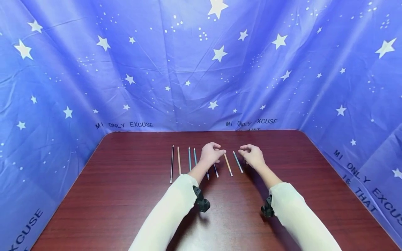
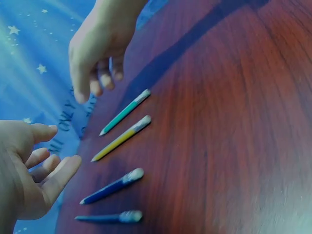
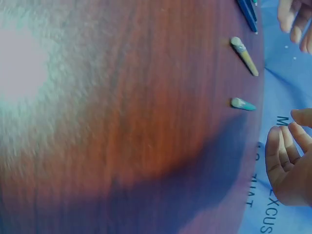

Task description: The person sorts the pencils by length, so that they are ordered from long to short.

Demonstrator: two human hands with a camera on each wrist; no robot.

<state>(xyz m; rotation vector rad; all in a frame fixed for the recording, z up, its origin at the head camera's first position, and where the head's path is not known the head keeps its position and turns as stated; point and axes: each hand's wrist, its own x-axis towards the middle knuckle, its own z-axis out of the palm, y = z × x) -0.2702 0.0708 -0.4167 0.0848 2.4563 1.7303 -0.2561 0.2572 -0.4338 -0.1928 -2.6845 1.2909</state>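
My left hand (image 1: 211, 153) hovers over the row of pencils, its thumb close to the tip of a yellow pencil (image 1: 229, 165). The left wrist view shows that hand (image 2: 29, 170) with fingers spread and nothing between them. My right hand (image 1: 253, 157) is just right of a green pencil (image 1: 238, 162), fingers loosely bent and apart. In the right wrist view the right hand (image 3: 292, 170) holds nothing. Two dark blue pencils (image 2: 112, 187) lie left of the yellow one, partly hidden by my left hand and wrist in the head view.
Farther left lie a black pencil (image 1: 171, 164), a pale wood-coloured pencil (image 1: 179, 158) and two teal-blue pencils (image 1: 190, 158), roughly parallel. The dark red wooden table (image 1: 119, 195) ends at a blue star-patterned curtain (image 1: 176, 69) along the back and sides.
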